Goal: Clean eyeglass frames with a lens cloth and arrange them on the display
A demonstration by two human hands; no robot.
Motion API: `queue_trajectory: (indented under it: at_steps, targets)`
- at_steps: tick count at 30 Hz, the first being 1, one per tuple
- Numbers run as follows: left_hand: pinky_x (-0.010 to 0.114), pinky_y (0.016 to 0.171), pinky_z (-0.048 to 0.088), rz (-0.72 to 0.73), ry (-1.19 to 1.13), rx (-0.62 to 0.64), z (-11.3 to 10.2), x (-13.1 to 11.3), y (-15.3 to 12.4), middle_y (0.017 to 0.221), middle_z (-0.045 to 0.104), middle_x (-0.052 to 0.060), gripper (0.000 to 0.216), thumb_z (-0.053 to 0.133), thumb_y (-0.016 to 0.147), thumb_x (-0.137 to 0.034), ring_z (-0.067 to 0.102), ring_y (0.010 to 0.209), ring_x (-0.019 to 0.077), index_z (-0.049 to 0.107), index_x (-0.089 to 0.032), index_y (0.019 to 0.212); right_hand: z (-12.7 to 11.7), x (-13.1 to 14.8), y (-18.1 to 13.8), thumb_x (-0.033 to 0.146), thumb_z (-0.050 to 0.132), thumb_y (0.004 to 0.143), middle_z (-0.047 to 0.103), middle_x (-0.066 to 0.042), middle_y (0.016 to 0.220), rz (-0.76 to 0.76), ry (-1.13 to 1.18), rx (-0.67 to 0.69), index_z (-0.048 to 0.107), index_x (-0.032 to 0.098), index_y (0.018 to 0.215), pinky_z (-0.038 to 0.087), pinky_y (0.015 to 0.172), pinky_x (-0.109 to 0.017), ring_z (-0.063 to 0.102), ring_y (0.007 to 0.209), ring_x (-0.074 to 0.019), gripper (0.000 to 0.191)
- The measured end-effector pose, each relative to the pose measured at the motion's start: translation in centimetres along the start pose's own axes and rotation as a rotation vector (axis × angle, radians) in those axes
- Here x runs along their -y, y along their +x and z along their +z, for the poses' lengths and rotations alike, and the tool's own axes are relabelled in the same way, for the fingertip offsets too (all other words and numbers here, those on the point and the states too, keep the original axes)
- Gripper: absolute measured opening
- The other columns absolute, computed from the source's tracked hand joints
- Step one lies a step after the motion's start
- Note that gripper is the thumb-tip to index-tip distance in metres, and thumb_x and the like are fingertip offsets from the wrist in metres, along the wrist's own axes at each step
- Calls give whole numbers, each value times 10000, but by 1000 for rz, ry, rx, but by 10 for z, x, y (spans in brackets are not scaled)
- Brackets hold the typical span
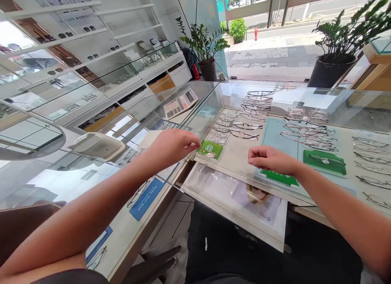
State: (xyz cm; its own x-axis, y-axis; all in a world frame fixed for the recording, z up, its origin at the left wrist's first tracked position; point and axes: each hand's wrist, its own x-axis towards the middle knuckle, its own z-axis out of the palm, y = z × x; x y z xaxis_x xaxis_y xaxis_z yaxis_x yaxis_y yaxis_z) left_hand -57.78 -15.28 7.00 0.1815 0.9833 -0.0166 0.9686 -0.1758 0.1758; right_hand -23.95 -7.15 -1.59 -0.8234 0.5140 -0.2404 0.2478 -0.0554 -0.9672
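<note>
My left hand [174,147] hovers over the corner of the glass display counter [275,99], fingers curled in a pinch on something small and pale that I cannot make out. My right hand [270,159] is over the counter glass a little to the right, fingers curled in with nothing visible in them. Under the glass lie rows of eyeglasses [253,103] and green brand cards [210,149]. Below the counter, an open drawer [235,202] holds papers and clear plastic bags.
A calculator [180,103] lies on the left counter, with a white device [97,145] and a round mirror [30,141] nearer me. Wall shelves with glasses run along the left. Potted plants [204,52] stand by the window. My dark-trousered lap sits beneath the drawer.
</note>
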Motion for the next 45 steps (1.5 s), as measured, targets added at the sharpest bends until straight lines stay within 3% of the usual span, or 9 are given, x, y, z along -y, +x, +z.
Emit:
queue_trajectory:
  at_steps: [4, 10, 20, 23, 26, 28, 30, 37, 45]
  targets:
    - [345, 789, 466, -2, 61, -220, 16, 23, 60, 1010, 828, 59, 207, 658, 960, -299, 725, 927, 273, 859, -251, 948, -1, -3, -1, 606, 781, 856, 466, 57, 658, -25, -3, -6, 574, 211, 788, 277, 526, -260, 348, 578, -93, 450]
    - [354, 736, 455, 40, 189, -247, 56, 50, 106, 1044, 836, 97, 255, 619, 992, -260, 745, 955, 283, 873, -239, 995, -1, -5, 0, 559, 786, 848, 472, 62, 645, -27, 13, -6, 572, 211, 787, 266, 527, -259, 347, 566, -90, 413]
    - [351, 717, 427, 3, 193, -241, 57, 50, 97, 1206, 817, 110, 244, 635, 1008, -283, 738, 949, 278, 806, -215, 1168, 0, -8, 2, 602, 804, 842, 470, 61, 673, -23, 25, 8, 575, 210, 795, 272, 546, -268, 352, 595, -96, 457]
    - [329, 684, 407, 85, 43, -258, 53, 14, 60, 890, 773, 71, 237, 609, 1025, -368, 656, 747, 204, 773, -196, 1031, 1, -8, 2, 594, 810, 837, 472, 58, 680, -30, 28, 7, 583, 212, 797, 290, 560, -273, 367, 611, -103, 447]
    - [308, 631, 399, 254, -282, 113, 62, -31, 11, 663, 643, 21, 401, 528, 1077, -452, 540, 603, 152, 699, -206, 810, 3, -6, 3, 584, 827, 813, 462, 62, 673, -31, 25, 13, 581, 213, 790, 283, 564, -276, 364, 619, -107, 446]
    - [293, 652, 432, 362, -420, 442, 80, -49, -11, 735, 702, 27, 374, 502, 1098, -432, 594, 647, 150, 736, -210, 908, 4, -3, 3, 583, 830, 802, 458, 62, 673, -26, 12, 11, 577, 212, 784, 271, 566, -277, 358, 624, -109, 449]
    - [288, 723, 473, 399, -415, 584, 106, -49, -14, 861, 763, 36, 322, 494, 1102, -379, 673, 765, 167, 755, -219, 1003, 4, 0, 2, 585, 826, 799, 458, 61, 678, -22, 3, 4, 575, 210, 777, 267, 572, -279, 355, 630, -109, 452]
    - [437, 984, 497, 206, 174, 96, 184, 34, 80, 1115, 754, 134, 211, 549, 1043, -285, 675, 1105, 297, 743, -204, 1026, 3, -1, 3, 551, 819, 801, 463, 62, 674, -22, 17, -5, 572, 210, 765, 281, 580, -280, 358, 628, -108, 423]
    - [602, 1228, 375, 64, 218, 38, 211, 116, 148, 1474, 687, 140, 196, 645, 938, -204, 614, 1337, 361, 764, -219, 1093, 0, 0, 4, 451, 754, 861, 493, 53, 694, -12, 30, -2, 576, 215, 787, 347, 586, -278, 405, 640, -115, 305]
